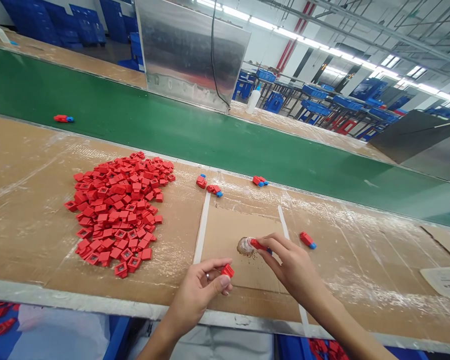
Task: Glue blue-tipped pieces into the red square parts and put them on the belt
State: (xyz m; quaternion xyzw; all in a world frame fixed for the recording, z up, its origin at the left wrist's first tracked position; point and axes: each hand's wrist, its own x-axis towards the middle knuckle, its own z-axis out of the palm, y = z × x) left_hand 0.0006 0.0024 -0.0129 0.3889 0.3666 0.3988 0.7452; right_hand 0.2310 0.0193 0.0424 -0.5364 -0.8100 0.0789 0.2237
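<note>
My left hand (pixel 202 287), with a ring on one finger, pinches a small red plastic block (pixel 228 270) just above the cardboard. Between the fingertips of my right hand (pixel 292 265) is a red-and-blue plastic piece (pixel 258 244); its red end is at a whitish, glue-like blob (pixel 243 246), and the fingers hide part of its blue end. The blob sits on a cardboard sheet (pixel 225 225) flanked by two white strips. To the left lies a large pile of red blocks (pixel 122 200). Right of my right hand rests another red-and-blue piece (pixel 307 240).
Behind the work surface runs a green conveyor belt (pixel 180 130), carrying one red-and-blue piece (pixel 63 118). Three similar pieces lie near its edge, one a red-and-blue piece (pixel 260 181). A white bottle (pixel 253 100) stands beyond. Blue bins (pixel 118 332) with red parts are below the front edge.
</note>
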